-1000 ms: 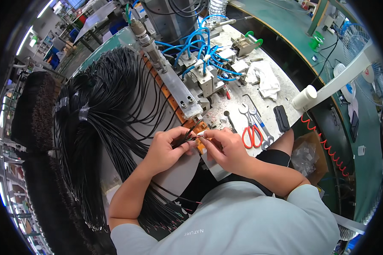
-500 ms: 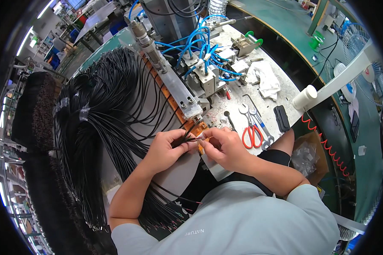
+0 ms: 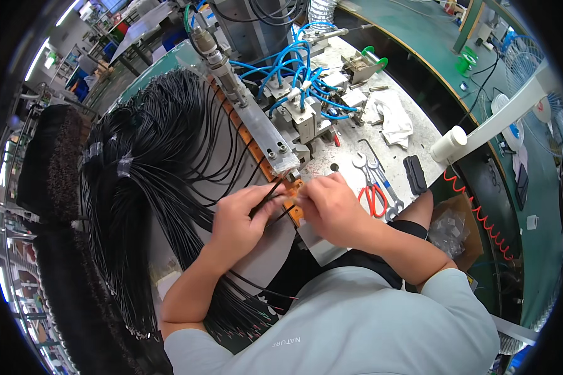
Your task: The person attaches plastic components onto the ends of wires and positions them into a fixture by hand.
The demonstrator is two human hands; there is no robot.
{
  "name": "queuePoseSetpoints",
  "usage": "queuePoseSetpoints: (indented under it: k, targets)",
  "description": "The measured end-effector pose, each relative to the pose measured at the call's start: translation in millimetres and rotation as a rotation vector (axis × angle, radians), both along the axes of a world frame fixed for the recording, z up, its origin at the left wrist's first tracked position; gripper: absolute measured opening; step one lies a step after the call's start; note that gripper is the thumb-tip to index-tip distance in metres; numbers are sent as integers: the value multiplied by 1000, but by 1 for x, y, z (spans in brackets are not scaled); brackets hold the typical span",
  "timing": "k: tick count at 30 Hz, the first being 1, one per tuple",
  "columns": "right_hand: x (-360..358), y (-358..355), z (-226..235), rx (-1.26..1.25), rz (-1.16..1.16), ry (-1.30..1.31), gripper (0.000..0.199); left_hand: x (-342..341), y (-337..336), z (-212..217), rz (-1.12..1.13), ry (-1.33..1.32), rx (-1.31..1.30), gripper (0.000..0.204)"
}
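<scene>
My left hand point(image 3: 239, 217) is closed around a black cable point(image 3: 272, 190), just left of the front end of an orange rail point(image 3: 251, 145). My right hand point(image 3: 336, 211) faces it, thumb and fingers pinched together over the rail's end. What sits in that pinch is too small and blurred to make out. Another dark cable end pokes out beneath my left fingers across the rail. Spread to the left is a large bundle of black cables point(image 3: 147, 134), tied with clear tape. Several cables run from it to the rail.
Beyond my hands stands a metal fixture point(image 3: 256, 119) with blue air hoses point(image 3: 300, 69). On the white bench lie red-handled scissors point(image 3: 372, 201), wrenches point(image 3: 375, 165), a black case point(image 3: 414, 175) and a white cloth point(image 3: 391, 119). A white lamp arm point(image 3: 450, 144) reaches in from the right.
My right hand has moved slightly up, its fingers curled tighter over the rail's end. My left hand has turned and shifted a little. The fixture's rod end at the back has shifted slightly.
</scene>
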State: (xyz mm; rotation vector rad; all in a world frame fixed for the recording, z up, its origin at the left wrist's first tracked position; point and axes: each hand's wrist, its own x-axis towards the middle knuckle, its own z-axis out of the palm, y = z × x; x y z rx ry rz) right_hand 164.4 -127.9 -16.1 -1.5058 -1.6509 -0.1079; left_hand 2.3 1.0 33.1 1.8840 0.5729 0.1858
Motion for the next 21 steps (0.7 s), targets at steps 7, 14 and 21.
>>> queuePoseSetpoints:
  k: [7,14,21]
  targets:
    - [11,2,-55,-288,-82,1022,15,-3,7,-7,-310,27,130,15]
    - [25,7,-53,-417,61,1309,14,1,11,-16,-312,89,317,19]
    - [23,7,-55,-537,5,1433,16,-1,2,-26,-231,-109,655,23]
